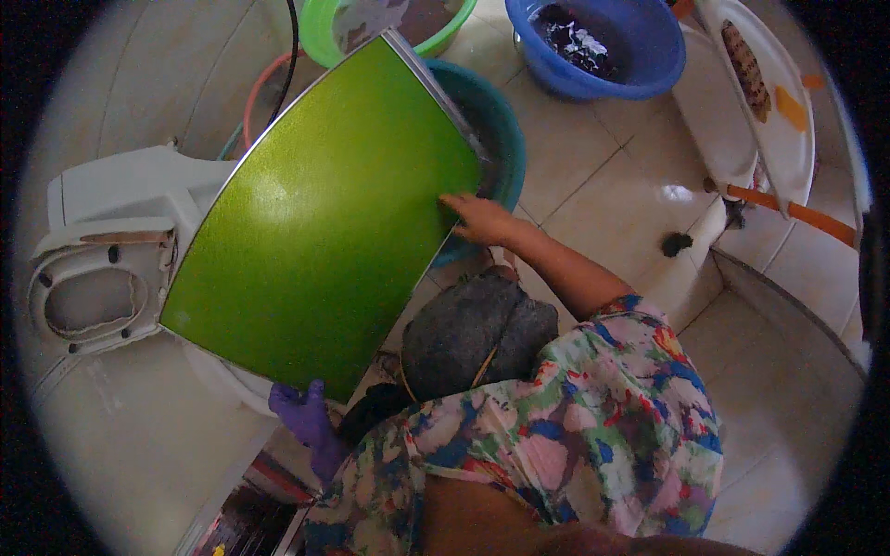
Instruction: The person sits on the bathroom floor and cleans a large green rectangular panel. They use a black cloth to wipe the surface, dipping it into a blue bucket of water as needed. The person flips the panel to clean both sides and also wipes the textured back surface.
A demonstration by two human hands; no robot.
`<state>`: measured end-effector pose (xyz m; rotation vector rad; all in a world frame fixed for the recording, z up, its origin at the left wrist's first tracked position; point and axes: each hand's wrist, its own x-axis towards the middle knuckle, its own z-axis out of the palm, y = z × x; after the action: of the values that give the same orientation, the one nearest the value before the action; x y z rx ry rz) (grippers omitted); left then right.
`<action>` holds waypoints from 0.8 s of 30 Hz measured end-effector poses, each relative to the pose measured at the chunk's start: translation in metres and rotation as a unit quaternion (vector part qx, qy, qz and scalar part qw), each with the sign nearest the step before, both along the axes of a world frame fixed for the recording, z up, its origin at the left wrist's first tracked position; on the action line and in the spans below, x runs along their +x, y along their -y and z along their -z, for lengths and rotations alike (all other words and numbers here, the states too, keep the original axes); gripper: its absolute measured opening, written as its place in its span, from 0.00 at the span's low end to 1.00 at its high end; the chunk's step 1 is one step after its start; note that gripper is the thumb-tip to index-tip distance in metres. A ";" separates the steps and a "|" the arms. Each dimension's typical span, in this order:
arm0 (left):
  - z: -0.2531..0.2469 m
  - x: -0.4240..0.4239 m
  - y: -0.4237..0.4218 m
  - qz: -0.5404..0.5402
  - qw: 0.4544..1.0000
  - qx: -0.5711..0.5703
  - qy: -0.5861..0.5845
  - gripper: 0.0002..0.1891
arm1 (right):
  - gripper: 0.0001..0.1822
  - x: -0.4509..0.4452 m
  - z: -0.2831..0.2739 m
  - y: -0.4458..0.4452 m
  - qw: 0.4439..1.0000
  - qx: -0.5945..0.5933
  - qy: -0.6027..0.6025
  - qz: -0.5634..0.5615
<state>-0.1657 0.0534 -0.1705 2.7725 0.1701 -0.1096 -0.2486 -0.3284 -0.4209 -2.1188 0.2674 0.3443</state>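
Note:
A large glossy green panel (320,215) with a metal edge lies tilted before me, its upper right part over a teal plastic basin (511,153). My left hand (309,424), in a purple glove, grips the panel's lower edge, with part of the fingers hidden beneath it. My bare right hand (480,219) rests on the panel's right edge, its fingertips on the green face and the thumb not clearly seen. Part of the panel covers a white toilet (115,187).
A green basin (316,31) and a blue basin (598,87) holding dark wet contents stand on the tiled floor. The toilet's seat (101,285) is at the left. White basin-like fixtures (716,104) with orange straps stand at the right, beside a low raised edge (786,299).

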 end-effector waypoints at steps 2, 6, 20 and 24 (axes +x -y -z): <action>-0.006 -0.009 0.001 0.010 0.999 0.002 0.032 0.36 | 0.39 0.009 -0.030 -0.009 0.999 0.008 -0.053 -0.005; -0.003 0.006 0.029 0.048 0.995 -0.085 0.013 0.38 | 0.38 0.005 -0.047 -0.006 0.997 -0.013 -0.064 0.030; -0.002 0.045 -0.004 0.026 0.987 -0.153 0.025 0.35 | 0.15 0.015 -0.103 0.305 0.917 -0.202 0.173 0.298; -0.007 0.048 0.028 -0.028 0.972 -0.231 0.006 0.31 | 0.17 0.037 0.032 0.399 0.941 -0.277 -0.154 0.121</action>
<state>-0.1179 0.0259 -0.1631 2.3012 0.1928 -0.1033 -0.2120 -0.7278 -0.4532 -2.5357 0.8880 0.4983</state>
